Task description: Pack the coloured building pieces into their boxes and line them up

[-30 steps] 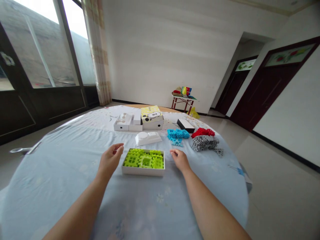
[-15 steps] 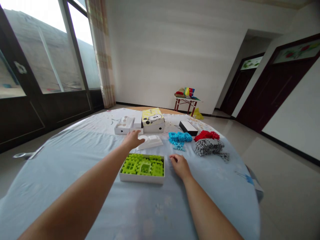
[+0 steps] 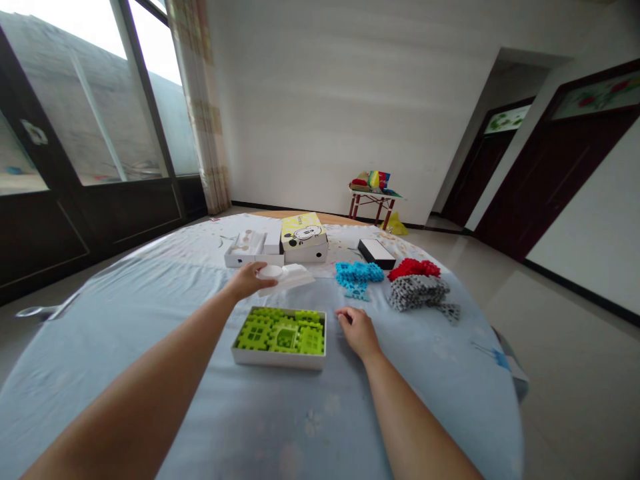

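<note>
My left hand (image 3: pixel 247 280) grips the left end of a thin white moulded plastic tray (image 3: pixel 295 276), thumb below and fingers above. The tray is tilted, beyond a shallow white box (image 3: pixel 280 360) packed with flat green interlocking blocks (image 3: pixel 283 331). To the right of that box, my right hand (image 3: pixel 357 329) rests on the tablecloth with its fingers curled in, and nothing shows in them. Beyond it lies a heap of blue blocks (image 3: pixel 359 274).
Red blocks (image 3: pixel 414 268) and grey blocks (image 3: pixel 419 293) are piled on the right. A black-sided box (image 3: pixel 377 255) stands behind them. Further back are a yellow-and-white cartoon box (image 3: pixel 304 239) and an open white box (image 3: pixel 240 260). A light blue tablecloth (image 3: pixel 225 413) covers the round table.
My left hand has closed on the white plastic tray and drawn it slightly left, tilting it up. My right hand has stayed in place.
</note>
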Motion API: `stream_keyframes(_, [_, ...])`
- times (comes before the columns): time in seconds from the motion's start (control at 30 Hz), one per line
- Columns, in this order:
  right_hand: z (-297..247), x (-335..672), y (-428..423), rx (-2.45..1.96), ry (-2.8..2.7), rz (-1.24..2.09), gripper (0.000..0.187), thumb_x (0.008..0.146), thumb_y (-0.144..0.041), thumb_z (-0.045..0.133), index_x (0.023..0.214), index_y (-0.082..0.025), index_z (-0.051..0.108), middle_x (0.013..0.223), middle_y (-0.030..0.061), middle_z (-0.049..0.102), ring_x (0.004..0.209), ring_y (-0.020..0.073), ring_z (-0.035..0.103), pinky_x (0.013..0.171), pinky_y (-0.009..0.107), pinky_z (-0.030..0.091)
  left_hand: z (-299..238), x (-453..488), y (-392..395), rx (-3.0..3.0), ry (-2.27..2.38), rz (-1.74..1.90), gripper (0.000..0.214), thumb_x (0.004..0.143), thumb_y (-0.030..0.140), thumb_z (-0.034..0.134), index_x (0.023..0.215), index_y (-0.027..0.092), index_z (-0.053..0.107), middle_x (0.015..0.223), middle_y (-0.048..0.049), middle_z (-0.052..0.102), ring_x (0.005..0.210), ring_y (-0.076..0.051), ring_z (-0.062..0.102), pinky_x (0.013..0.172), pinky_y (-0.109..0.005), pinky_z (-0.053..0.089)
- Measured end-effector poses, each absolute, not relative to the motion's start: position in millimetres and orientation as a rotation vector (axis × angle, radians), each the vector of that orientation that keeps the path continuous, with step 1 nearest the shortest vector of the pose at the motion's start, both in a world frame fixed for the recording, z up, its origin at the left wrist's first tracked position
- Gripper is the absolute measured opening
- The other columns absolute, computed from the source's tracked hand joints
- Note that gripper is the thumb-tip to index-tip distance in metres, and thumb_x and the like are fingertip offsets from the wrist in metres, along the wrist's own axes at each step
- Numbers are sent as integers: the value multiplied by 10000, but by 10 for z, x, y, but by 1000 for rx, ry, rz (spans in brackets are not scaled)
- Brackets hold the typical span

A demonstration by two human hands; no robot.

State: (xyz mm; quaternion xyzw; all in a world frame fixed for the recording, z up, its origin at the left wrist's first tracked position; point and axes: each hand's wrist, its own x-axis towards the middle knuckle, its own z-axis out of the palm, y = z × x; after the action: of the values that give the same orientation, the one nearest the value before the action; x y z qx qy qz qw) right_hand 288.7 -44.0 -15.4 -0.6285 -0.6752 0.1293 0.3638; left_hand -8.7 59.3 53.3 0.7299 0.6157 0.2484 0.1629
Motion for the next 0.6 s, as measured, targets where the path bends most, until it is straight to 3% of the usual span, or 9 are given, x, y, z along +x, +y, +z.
stream_keyframes(0.1, [-154,2890,-443,-1625,-1732,341,240,809,-240,477,910,-212,694,912,44,700,923,196,587,853,298,414,702,-306,245,1887,1724,939,768,586,607,640,1211,171,548,1142,-85,618,1040,-251,563,867,-316,445])
stream_keyframes(0.2, [-144,2893,-451,-1632,-1732,355,252,811,-258,470,914,-205,694,895,51,699,904,199,589,829,298,423,867,-404,-124,1795,1580,1044,746,600,572,662,1241,215,527,1231,-67,577,1103,-252,533,900,-332,441])
stream_keyframes(0.6, [-185,2925,-459,-1591,-1709,385,256,797,-270,478,918,-197,692,885,49,699,893,194,598,819,285,433,680,-210,-513,1991,1228,874,665,597,471,696,1206,245,551,1267,-79,544,1146,-262,506,949,-399,419])
